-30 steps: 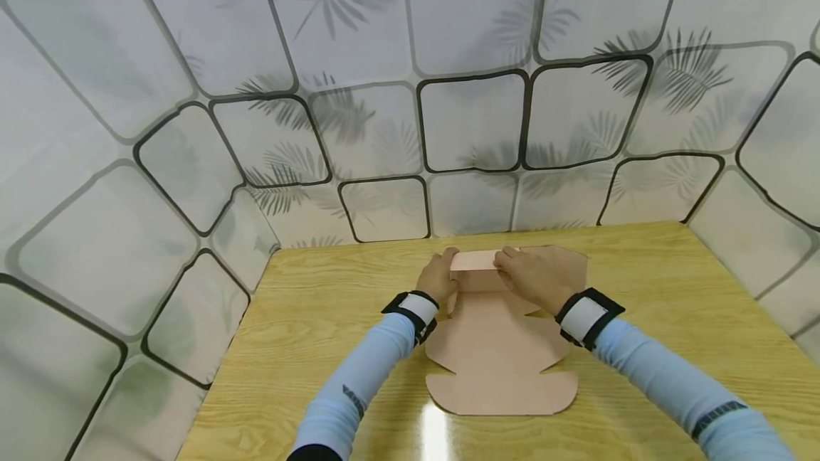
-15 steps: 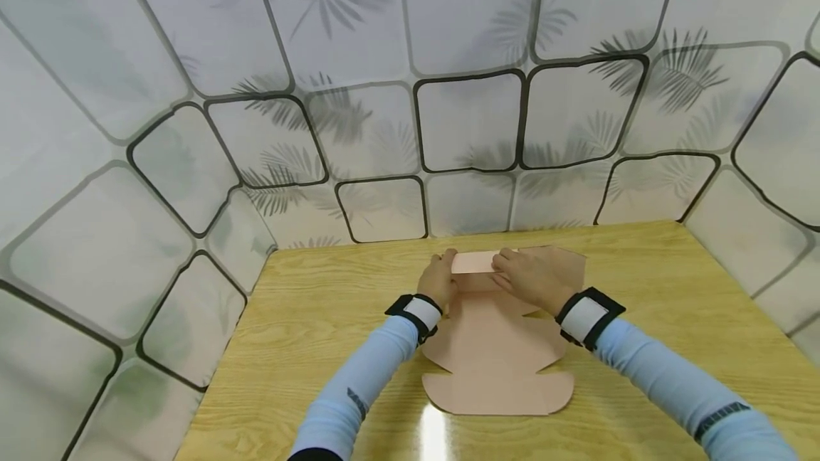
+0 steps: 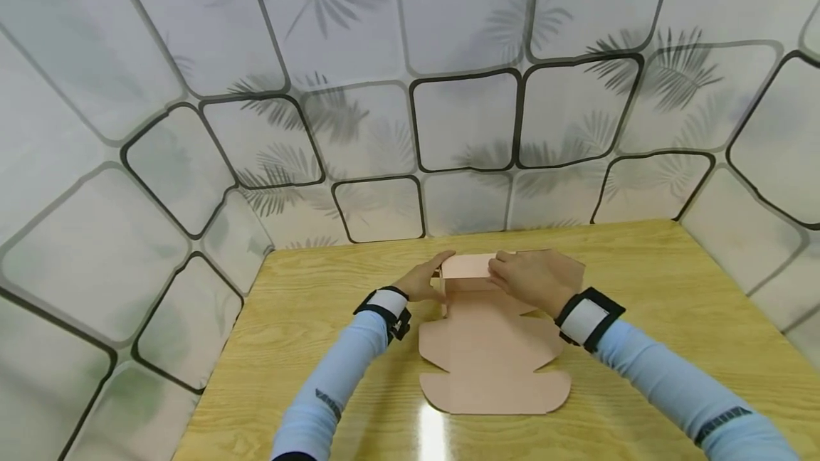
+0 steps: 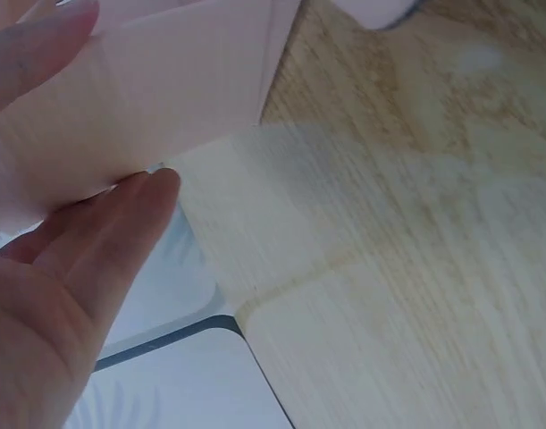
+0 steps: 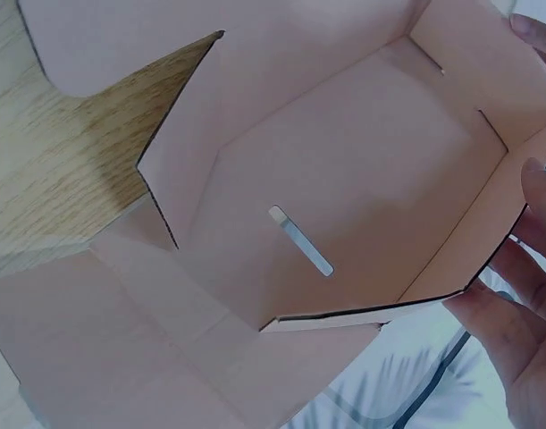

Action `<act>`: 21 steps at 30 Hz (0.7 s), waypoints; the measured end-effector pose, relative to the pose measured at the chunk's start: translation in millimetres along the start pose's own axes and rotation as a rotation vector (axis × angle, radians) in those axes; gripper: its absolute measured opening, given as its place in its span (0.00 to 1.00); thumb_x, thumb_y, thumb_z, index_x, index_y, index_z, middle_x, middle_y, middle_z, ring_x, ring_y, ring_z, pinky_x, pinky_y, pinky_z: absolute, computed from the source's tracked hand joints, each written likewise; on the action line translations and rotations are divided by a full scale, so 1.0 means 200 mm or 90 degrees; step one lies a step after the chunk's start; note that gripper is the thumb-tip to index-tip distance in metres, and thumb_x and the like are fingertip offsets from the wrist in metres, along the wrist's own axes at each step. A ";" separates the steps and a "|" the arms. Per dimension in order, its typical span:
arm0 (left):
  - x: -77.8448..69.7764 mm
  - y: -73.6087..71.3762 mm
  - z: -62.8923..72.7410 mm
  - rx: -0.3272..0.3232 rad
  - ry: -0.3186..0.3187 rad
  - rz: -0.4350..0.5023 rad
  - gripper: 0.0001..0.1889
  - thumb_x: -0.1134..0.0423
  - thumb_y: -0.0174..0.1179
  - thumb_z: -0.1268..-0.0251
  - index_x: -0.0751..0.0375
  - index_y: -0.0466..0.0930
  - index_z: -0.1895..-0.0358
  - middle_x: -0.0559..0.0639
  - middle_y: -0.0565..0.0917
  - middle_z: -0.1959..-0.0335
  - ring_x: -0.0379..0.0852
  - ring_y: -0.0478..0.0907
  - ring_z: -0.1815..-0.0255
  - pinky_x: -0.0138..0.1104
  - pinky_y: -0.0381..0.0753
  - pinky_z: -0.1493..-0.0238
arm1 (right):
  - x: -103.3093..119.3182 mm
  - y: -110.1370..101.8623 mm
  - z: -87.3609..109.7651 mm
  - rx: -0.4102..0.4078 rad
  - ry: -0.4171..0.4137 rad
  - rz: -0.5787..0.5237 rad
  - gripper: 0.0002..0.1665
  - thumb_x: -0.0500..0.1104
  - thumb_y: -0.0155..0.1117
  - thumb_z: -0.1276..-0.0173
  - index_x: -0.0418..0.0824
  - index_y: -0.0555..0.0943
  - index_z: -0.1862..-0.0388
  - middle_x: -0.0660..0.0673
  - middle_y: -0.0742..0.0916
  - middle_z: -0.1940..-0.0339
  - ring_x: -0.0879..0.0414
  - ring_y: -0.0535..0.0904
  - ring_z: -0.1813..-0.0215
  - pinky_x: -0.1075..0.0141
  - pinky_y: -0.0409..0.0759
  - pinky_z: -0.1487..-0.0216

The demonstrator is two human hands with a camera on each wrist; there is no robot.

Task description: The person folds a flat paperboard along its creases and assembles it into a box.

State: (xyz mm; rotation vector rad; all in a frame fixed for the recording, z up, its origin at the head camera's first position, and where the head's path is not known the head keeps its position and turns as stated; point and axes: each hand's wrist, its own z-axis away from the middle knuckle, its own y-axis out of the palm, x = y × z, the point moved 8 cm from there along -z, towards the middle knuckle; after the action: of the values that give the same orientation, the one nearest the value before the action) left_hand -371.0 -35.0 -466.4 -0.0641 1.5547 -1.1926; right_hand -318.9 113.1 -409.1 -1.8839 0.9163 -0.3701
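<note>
A pinkish-tan cardboard box blank lies on the table, its far end folded up into walls. My right hand pinches the far wall at its right part; in the right wrist view its thumb and fingers hold the wall's edge from both sides. My left hand is at the left end of the folded part with its fingers spread. In the left wrist view, the straight fingers touch one edge of the side panel, and another digit lies across the panel near its opposite edge.
The blank's near flap with rounded ends lies flat toward me. An angled side flap stands out at the right behind my right hand. The wooden table meets a wall with patterned covering at the back.
My left hand has shifted left and opened its fingers along the side panel, where it earlier gripped the far left corner. The right hand keeps its grip almost unmoved.
</note>
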 end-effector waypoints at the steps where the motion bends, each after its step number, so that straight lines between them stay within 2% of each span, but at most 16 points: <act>1: 0.01 0.00 0.01 -0.004 -0.002 0.006 0.50 0.76 0.68 0.46 0.58 0.46 0.23 0.63 0.61 0.27 0.62 0.65 0.31 0.50 0.67 0.33 | 0.01 0.00 0.00 0.001 -0.003 -0.013 0.13 0.44 0.68 0.36 0.45 0.73 0.76 0.50 0.74 0.78 0.59 0.67 0.82 0.68 0.64 0.80; 7: 0.00 0.02 0.03 -0.029 0.021 0.009 0.49 0.76 0.69 0.48 0.57 0.51 0.24 0.62 0.65 0.29 0.62 0.67 0.33 0.52 0.76 0.43 | 0.05 0.00 0.03 -0.041 -0.033 -0.045 0.14 0.37 0.73 0.43 0.43 0.73 0.75 0.49 0.73 0.78 0.60 0.66 0.80 0.66 0.65 0.75; 11: 0.00 0.05 0.05 -0.053 0.066 -0.044 0.48 0.74 0.70 0.48 0.60 0.51 0.25 0.62 0.66 0.31 0.60 0.68 0.35 0.50 0.77 0.44 | 0.08 -0.02 0.06 -0.070 -0.048 -0.042 0.16 0.37 0.75 0.47 0.43 0.72 0.76 0.49 0.72 0.77 0.61 0.67 0.78 0.67 0.65 0.75; 13: 0.00 0.06 0.06 -0.064 0.073 -0.082 0.49 0.73 0.71 0.48 0.59 0.51 0.25 0.62 0.68 0.33 0.58 0.70 0.36 0.49 0.76 0.43 | 0.09 -0.02 0.08 -0.083 -0.055 -0.033 0.17 0.38 0.76 0.48 0.42 0.72 0.76 0.49 0.73 0.77 0.60 0.70 0.77 0.67 0.68 0.75; 17: 0.00 0.08 0.07 -0.060 0.054 -0.142 0.51 0.71 0.71 0.48 0.56 0.47 0.24 0.63 0.67 0.33 0.57 0.72 0.38 0.46 0.76 0.43 | 0.10 -0.02 0.09 -0.110 -0.063 -0.014 0.18 0.39 0.77 0.50 0.42 0.72 0.76 0.49 0.73 0.77 0.58 0.72 0.76 0.64 0.72 0.74; 21: 0.00 0.09 0.08 -0.050 0.031 -0.153 0.52 0.71 0.70 0.47 0.57 0.43 0.23 0.66 0.64 0.31 0.59 0.73 0.39 0.45 0.76 0.43 | 0.10 -0.02 0.08 -0.117 -0.062 -0.020 0.19 0.37 0.77 0.51 0.41 0.72 0.75 0.49 0.74 0.76 0.58 0.72 0.76 0.62 0.72 0.73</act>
State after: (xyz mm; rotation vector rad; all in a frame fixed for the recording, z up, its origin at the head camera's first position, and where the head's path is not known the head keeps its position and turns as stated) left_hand -350.3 -36.4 -476.9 -0.2813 1.6714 -1.3272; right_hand -293.9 108.9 -416.0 -2.0674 0.8822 -0.2165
